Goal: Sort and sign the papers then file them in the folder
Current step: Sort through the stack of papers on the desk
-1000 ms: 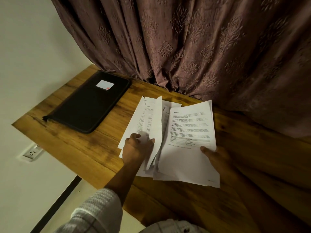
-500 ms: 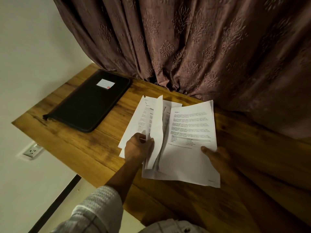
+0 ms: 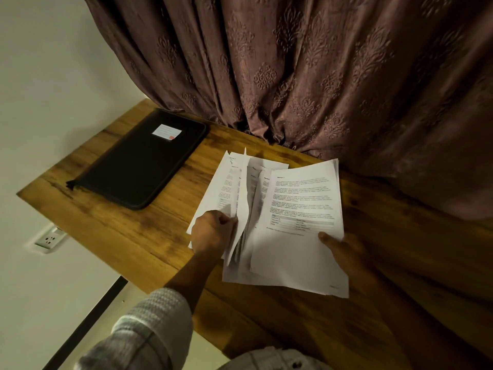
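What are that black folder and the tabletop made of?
The black flat folder looks like matte fabric or faux leather, with what seems a zip edge around it. The brown tabletop looks like wood or wood-look laminate: streaky grain, slight sheen.

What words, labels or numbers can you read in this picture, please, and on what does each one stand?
"Section", then a digit too blurred to tell: heading of the top sheet that the right hand holds.
Body text and table on that sheet: too small to read.
The sheets that the left hand pinches: headings and a pen scribble, blurred.
White label on the black folder: unreadable.
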